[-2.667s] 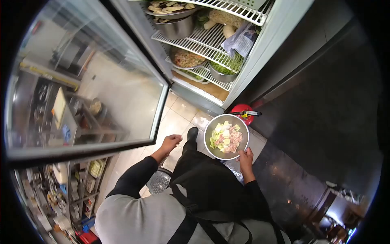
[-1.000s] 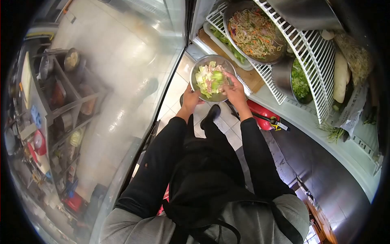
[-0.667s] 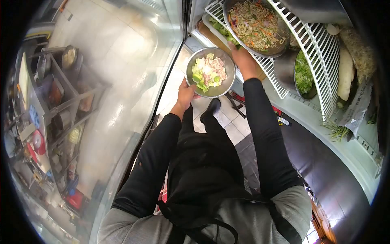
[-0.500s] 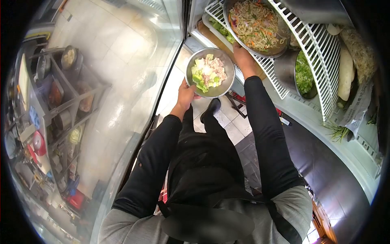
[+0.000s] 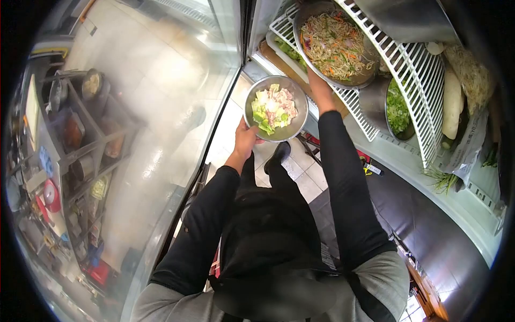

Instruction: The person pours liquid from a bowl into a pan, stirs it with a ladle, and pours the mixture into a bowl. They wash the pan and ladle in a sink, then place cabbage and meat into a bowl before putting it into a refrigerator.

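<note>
In the head view, my left hand (image 5: 246, 138) grips the lower left rim of a small metal bowl (image 5: 298, 125). Green lettuce pieces and pale pink pieces (image 5: 274, 107) lie in it. My right hand (image 5: 319, 88) reaches up to the near left edge of a large metal bowl (image 5: 358, 85) on the refrigerator shelf, its fingers partly hidden at the rim. That bowl holds a mix of pale bean sprouts and orange shreds (image 5: 333, 45).
A white wire shelf (image 5: 410, 80) fans out beside the large bowl. Near it stand a metal pot of chopped greens (image 5: 398, 109), a white radish (image 5: 451, 102) and a tray of greens (image 5: 289, 49). The glass door (image 5: 161, 107) is swung out on the left.
The whole view has shifted slightly, with everything lower in the picture. Both hands stay at their bowls, and neither bowl visibly moves relative to the shelf.
</note>
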`<state>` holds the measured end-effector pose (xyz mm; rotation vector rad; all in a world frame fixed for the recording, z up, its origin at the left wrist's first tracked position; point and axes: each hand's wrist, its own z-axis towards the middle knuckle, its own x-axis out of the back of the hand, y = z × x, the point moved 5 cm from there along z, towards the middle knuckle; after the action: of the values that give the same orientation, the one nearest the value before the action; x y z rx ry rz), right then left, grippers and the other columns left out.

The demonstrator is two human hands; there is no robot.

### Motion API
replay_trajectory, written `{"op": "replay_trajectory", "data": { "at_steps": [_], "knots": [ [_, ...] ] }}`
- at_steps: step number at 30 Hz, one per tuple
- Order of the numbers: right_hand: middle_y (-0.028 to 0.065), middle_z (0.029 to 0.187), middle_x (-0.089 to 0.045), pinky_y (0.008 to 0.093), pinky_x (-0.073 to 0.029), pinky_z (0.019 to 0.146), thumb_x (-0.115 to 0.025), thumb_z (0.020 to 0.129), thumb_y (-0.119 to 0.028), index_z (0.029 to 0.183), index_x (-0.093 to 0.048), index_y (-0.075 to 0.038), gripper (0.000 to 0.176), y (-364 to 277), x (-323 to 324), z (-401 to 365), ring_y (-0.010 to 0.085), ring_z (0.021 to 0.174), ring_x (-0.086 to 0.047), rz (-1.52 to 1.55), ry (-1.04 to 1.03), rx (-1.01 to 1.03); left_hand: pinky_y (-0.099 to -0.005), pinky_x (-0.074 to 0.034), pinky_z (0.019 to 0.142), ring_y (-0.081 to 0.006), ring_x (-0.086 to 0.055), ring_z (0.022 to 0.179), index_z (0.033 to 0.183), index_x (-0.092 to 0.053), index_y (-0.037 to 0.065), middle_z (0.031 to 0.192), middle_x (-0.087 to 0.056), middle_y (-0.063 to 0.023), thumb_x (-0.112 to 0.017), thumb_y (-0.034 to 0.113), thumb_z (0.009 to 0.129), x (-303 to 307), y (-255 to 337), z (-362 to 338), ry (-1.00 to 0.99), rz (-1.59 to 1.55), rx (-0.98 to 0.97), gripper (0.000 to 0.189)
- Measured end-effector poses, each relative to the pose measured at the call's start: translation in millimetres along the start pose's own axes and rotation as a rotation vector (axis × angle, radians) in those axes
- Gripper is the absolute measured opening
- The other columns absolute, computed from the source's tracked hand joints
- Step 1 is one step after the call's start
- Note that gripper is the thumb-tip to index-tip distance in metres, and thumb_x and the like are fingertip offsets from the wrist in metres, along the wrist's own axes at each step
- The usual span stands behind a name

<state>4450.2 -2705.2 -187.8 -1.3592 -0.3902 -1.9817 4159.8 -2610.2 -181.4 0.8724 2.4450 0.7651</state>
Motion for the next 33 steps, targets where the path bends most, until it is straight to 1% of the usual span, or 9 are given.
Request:
{"op": "replay_trajectory", "data": {
  "at_steps": [1,4,9,11,17,22,24,26,33],
  "knots": [
    [0.0152,0.124,-0.064,0.0425,-0.045,0.098,-0.058,0.094,-0.04,0.122,-0.062,-0.006,0.044,3,18,-10,0.0319,0.115,-0.058,0.571,-0.107,-0.305,-0.0273,-0.057,0.058,-0.0181,-0.07,0.077,0.14,-0.043,0.011,0.111,-0.067,-0.0107,-0.049,0.001,0.085,0,0,0,0.001,0.0,-0.001,0.056],
    [0.0166,0.124,-0.065,0.0449,-0.044,0.1,-0.061,0.093,-0.039,0.12,-0.066,-0.009,0.041,-46,84,-21,0.0334,0.116,-0.06,0.817,-0.523,-0.72,-0.0276,-0.057,0.058,-0.0179,-0.07,0.078,0.14,-0.042,0.01,0.111,-0.066,-0.0111,-0.049,0.001,0.086,0,4,2,0.008,-0.01,-0.007,0.056],
    [0.0188,0.119,-0.066,0.0442,-0.044,0.1,-0.066,0.087,-0.046,0.118,-0.067,-0.007,0.05,-58,42,42,0.0358,0.112,-0.061,0.627,-0.096,-0.468,-0.0298,-0.062,0.061,-0.0209,-0.072,0.075,0.14,-0.04,0.009,0.105,-0.068,-0.0149,-0.048,-0.001,0.086,6,6,8,-0.015,-0.029,-0.058,0.055],
    [0.0192,0.104,-0.07,0.0462,-0.048,0.088,-0.065,0.086,-0.049,0.113,-0.067,-0.005,0.052,-81,44,72,0.0359,0.099,-0.064,0.097,0.281,-0.164,-0.0291,-0.061,0.06,-0.0205,-0.071,0.074,0.139,-0.04,0.009,0.104,-0.068,-0.0147,-0.048,-0.002,0.086,8,7,7,-0.012,-0.011,-0.047,0.055],
    [0.0207,0.104,-0.07,0.0471,-0.047,0.086,-0.062,0.085,-0.042,0.106,-0.069,-0.005,0.043,-67,49,39,0.0381,0.099,-0.064,0.694,-0.047,-0.584,-0.03,-0.062,0.06,-0.0203,-0.071,0.074,0.138,-0.041,0.008,0.104,-0.068,-0.0144,-0.048,-0.002,0.085,10,1,6,0.029,-0.021,0.002,0.054],
    [0.0162,0.109,-0.069,0.0438,-0.047,0.092,-0.06,0.09,-0.034,0.112,-0.067,-0.005,0.037,-64,60,0,0.031,0.103,-0.065,0.658,-0.447,-0.72,-0.0306,-0.062,0.06,-0.0203,-0.07,0.072,0.137,-0.041,0.007,0.101,-0.067,-0.0136,-0.048,-0.002,0.086,14,7,9,0.027,-0.032,0.002,0.053],
    [0.0156,0.1,-0.071,0.0441,-0.049,0.084,-0.067,0.085,-0.038,0.103,-0.069,-0.004,0.038,-50,32,35,0.0326,0.092,-0.067,0.437,-0.117,-0.476,-0.0305,-0.062,0.06,-0.0203,-0.07,0.073,0.137,-0.041,0.007,0.102,-0.067,-0.0136,-0.047,-0.002,0.086,11,11,8,0.023,-0.042,-0.025,0.053],
    [0.0168,0.114,-0.068,0.0428,-0.046,0.094,-0.065,0.087,-0.038,0.116,-0.066,-0.005,0.043,-66,41,73,0.0328,0.106,-0.063,0.256,0.218,-0.026,-0.0305,-0.061,0.06,-0.0202,-0.07,0.073,0.137,-0.041,0.007,0.102,-0.067,-0.0137,-0.047,-0.002,0.086,12,8,6,0.013,-0.042,-0.037,0.053],
    [0.0188,0.127,-0.062,0.0418,-0.042,0.101,-0.065,0.087,-0.037,0.125,-0.062,-0.005,0.049,-29,-10,43,0.0332,0.115,-0.058,0.882,0.111,-0.379,-0.0303,-0.061,0.061,-0.0196,-0.07,0.073,0.137,-0.04,0.007,0.102,-0.066,-0.0135,-0.047,-0.002,0.086,11,6,5,0.013,-0.051,-0.017,0.052]
  ]
}}
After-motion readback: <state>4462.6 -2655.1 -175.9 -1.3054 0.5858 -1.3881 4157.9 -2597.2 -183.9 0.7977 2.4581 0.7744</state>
